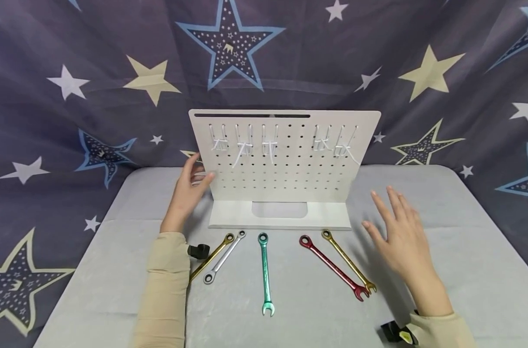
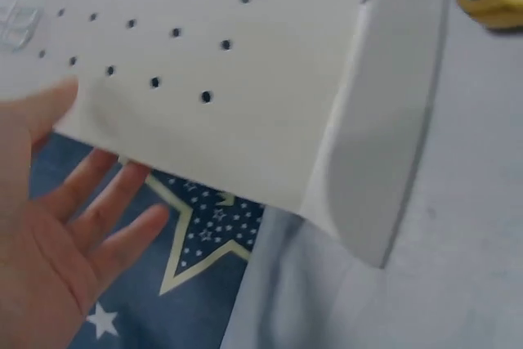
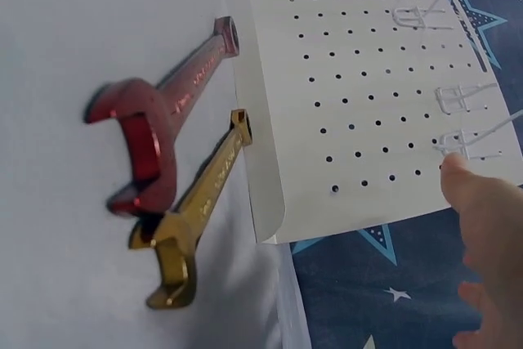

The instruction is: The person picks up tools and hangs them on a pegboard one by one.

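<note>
Your left grip (image 1: 186, 194) is at the near-left edge of the white pegboard (image 1: 290, 194), thumb overlapping the front face and the other fingers loosely extended by the edge; thumb and fingers stand apart, and you cannot tell from here how firmly they touch it. Your right grip (image 1: 400, 241) is apart too, fingers spread and holding nothing, to the right of the pegboard and above the table (image 1: 446, 212). So the pegboard stands between your two grips, tilted back on its base, with white hooks (image 1: 270, 143) along its upper part: three nearer your left grip, two nearer your right.

Below and right of your left grip lie a gold wrench (image 1: 212, 257), partly covered by your sleeve and strap, and just beside it a silver wrench (image 1: 224, 257). A green wrench (image 1: 265, 273) lies midway between your grips. To the left of your right grip are a red wrench (image 1: 332, 265) and a second gold wrench (image 1: 348, 259), their open ends close together. Beyond both grips hangs a dark star-patterned cloth (image 1: 298, 63)
</note>
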The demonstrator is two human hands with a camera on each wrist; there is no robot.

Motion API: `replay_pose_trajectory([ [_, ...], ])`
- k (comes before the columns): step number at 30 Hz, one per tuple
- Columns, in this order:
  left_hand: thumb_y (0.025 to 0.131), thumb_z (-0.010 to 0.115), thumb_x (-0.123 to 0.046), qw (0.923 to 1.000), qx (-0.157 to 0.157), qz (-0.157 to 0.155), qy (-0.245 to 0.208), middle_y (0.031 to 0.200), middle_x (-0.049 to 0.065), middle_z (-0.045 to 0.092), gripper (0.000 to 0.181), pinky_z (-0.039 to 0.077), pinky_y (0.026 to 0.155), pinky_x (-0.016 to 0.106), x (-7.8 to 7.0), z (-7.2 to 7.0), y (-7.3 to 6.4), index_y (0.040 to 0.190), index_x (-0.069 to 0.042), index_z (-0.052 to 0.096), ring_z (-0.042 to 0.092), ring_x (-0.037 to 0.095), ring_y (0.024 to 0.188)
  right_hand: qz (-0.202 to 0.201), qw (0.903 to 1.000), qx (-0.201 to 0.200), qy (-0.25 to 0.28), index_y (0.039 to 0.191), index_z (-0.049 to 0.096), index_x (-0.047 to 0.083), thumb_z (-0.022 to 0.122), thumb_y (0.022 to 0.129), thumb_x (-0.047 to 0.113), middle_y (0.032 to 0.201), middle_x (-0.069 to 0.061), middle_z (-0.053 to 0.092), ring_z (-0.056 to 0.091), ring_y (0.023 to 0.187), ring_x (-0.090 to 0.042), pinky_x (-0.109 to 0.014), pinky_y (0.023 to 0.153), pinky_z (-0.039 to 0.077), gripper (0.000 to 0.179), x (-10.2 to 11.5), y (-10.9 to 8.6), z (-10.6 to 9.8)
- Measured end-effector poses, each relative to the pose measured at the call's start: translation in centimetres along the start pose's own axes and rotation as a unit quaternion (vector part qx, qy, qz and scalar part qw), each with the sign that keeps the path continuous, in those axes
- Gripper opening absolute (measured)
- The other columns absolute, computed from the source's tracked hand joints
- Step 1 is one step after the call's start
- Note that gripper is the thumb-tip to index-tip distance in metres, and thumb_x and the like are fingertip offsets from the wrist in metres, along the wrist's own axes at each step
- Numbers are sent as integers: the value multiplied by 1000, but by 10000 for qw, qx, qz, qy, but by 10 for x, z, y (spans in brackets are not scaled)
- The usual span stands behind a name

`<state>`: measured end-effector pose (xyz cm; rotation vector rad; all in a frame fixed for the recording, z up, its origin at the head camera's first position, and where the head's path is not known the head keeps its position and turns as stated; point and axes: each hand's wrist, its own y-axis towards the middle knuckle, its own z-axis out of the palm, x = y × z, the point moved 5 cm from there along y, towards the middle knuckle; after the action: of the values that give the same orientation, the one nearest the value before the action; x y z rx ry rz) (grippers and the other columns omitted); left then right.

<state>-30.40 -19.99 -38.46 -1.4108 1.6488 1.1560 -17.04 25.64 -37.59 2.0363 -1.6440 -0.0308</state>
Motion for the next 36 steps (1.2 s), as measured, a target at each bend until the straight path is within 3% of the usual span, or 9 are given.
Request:
replay_pose_trajectory([
  [6, 99, 62, -35, 9981, -367, -40, 488, 132, 19, 56, 65, 46, 95, 48, 5, 3, 3, 154, -21, 31, 57, 34, 115, -483, 9968, -372, 508, 153, 39, 17, 66, 96, 25, 161, -9, 26, 32, 139, -45, -57, 114, 22, 64, 4, 1, -8],
  [11, 98, 63, -34, 9964, -649, -6, 549, 125, 16, 62, 58, 47, 89, 45, 5, 3, 4, 150, -21, 39, 60, 31, 108, -701, 9933, -561, 723, 150, 44, 14, 69, 94, 19, 154, -11, 39, 42, 133, -45, -51, 113, 27, 61, 8, 3, -15],
  [18, 97, 65, -34, 9959, -608, -207, 632, 124, 16, 62, 51, 48, 93, 46, 12, 6, 3, 142, -15, 49, 60, 33, 110, -326, 9929, -155, 1136, 148, 47, 20, 72, 92, 12, 142, -12, 53, 51, 125, -39, -58, 101, 38, 62, 8, -1, -13],
  [21, 97, 66, -31, 9952, -667, -145, 696, 121, 16, 63, 46, 48, 93, 45, 11, 6, 2, 137, -14, 54, 62, 32, 108, -190, 9909, -49, 1334, 147, 48, 22, 71, 92, 11, 136, -12, 57, 55, 119, -38, -62, 95, 40, 61, 8, -2, -11],
  [29, 96, 67, -26, 9911, -750, 80, 1099, 114, 13, 66, 35, 50, 91, 43, 0, 7, -1, 127, -13, 58, 64, 29, 103, -214, 9918, 93, 1260, 137, 59, 12, 68, 95, 11, 116, -9, 69, 65, 98, -29, -45, 74, 47, 42, 9, -3, -6],
  [36, 95, 68, -31, 9870, -1024, -216, 1220, 115, 10, 67, 41, 49, 87, 42, 5, 8, -1, 129, -13, 57, 65, 27, 102, -259, 9875, 476, 1478, 131, 63, 10, 71, 92, 9, 118, -7, 69, 66, 95, -25, -38, 73, 49, 39, 8, -1, 4],
])
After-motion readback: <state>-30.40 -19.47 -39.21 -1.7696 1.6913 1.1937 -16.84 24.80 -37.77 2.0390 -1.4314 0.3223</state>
